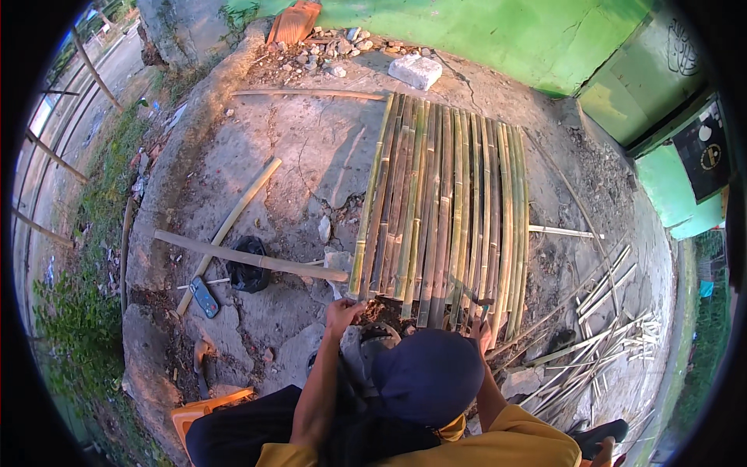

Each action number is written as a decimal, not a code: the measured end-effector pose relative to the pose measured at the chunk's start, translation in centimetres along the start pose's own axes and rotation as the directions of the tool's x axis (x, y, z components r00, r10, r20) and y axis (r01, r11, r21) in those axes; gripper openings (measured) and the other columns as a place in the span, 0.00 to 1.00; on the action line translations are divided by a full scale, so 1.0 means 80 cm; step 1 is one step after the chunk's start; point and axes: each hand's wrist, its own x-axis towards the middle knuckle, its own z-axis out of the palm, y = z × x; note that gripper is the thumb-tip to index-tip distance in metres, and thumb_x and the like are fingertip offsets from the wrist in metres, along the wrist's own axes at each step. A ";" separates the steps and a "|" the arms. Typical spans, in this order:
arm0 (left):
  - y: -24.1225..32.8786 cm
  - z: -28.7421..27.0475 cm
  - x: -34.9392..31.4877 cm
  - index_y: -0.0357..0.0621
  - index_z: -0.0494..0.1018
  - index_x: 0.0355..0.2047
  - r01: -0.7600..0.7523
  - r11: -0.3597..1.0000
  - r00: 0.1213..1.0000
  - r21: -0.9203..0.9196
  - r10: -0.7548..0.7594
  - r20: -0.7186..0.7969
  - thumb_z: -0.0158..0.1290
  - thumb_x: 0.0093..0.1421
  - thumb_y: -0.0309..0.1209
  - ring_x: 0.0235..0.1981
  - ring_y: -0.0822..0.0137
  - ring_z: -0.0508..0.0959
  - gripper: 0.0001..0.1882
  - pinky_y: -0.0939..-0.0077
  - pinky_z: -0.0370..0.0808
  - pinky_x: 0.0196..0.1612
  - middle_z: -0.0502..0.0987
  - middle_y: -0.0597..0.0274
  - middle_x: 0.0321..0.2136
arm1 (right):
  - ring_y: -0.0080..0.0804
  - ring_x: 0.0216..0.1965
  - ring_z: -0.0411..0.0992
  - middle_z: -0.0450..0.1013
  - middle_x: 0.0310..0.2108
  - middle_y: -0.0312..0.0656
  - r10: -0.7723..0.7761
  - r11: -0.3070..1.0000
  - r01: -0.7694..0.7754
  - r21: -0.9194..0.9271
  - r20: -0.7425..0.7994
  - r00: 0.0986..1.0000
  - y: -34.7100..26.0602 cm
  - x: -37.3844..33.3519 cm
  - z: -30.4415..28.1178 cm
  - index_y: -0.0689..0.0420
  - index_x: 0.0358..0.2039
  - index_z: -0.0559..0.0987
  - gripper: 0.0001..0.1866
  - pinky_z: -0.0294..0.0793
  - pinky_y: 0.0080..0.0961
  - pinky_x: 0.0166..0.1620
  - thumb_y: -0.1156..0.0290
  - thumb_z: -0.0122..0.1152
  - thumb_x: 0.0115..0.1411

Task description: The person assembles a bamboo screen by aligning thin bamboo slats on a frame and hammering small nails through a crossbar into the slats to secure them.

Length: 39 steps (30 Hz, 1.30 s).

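A panel of long green and brown bamboo slats point(447, 202), set side by side, lies on the cracked grey concrete ground point(299, 148), its near end just ahead of the person. At that end, the right hand point(482, 333) is closed around the teal handle of a hammer-like tool with a dark crosswise head point(484, 302). The left hand point(343, 314) is near the panel's near left corner, fingers bent; whether it grips anything cannot be told. A flat brownish-grey bamboo strip point(303, 266) reaches leftward from just beside the panel's left edge, crossing over a paler yellowish bamboo length point(253, 183). Near that crossing are a black plastic bag point(249, 268) and a blue phone point(205, 297). Nearer the person lies a brown-handled tool point(201, 358), with part of an orange plastic seat point(183, 416) below it. To the panel's right is a loose heap of thin, pale split strips point(599, 350). Beyond its far end sit a white rock point(415, 71) and a green wall point(482, 35).
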 end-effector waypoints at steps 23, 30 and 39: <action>0.061 -0.069 0.016 0.36 0.76 0.33 0.096 0.846 0.982 0.524 0.006 -0.189 0.67 0.57 0.38 0.27 0.60 0.80 0.17 0.63 0.76 0.31 0.79 0.56 0.25 | 0.50 0.28 0.70 0.69 0.24 0.56 -0.160 0.986 0.161 -0.030 0.046 0.986 -0.111 -0.048 0.021 0.67 0.33 0.74 0.21 0.65 0.48 0.33 0.58 0.53 0.70; 0.152 0.025 0.020 0.35 0.63 0.63 -0.296 0.397 0.677 0.869 0.729 -0.102 0.60 0.61 0.46 0.68 0.44 0.61 0.37 0.47 0.59 0.67 0.61 0.39 0.66 | 0.50 0.27 0.70 0.69 0.24 0.55 -0.199 0.979 0.201 -0.027 0.071 0.977 -0.140 -0.059 0.015 0.67 0.33 0.74 0.20 0.65 0.47 0.32 0.59 0.54 0.70; 0.074 -0.010 0.048 0.42 0.52 0.73 -0.213 0.288 0.725 0.934 0.687 -0.047 0.46 0.70 0.43 0.76 0.48 0.45 0.36 0.29 0.38 0.71 0.48 0.50 0.75 | 0.51 0.20 0.73 0.72 0.21 0.53 -0.504 0.857 0.419 0.299 0.319 0.803 -0.244 -0.071 0.047 0.63 0.42 0.73 0.11 0.69 0.45 0.26 0.67 0.51 0.72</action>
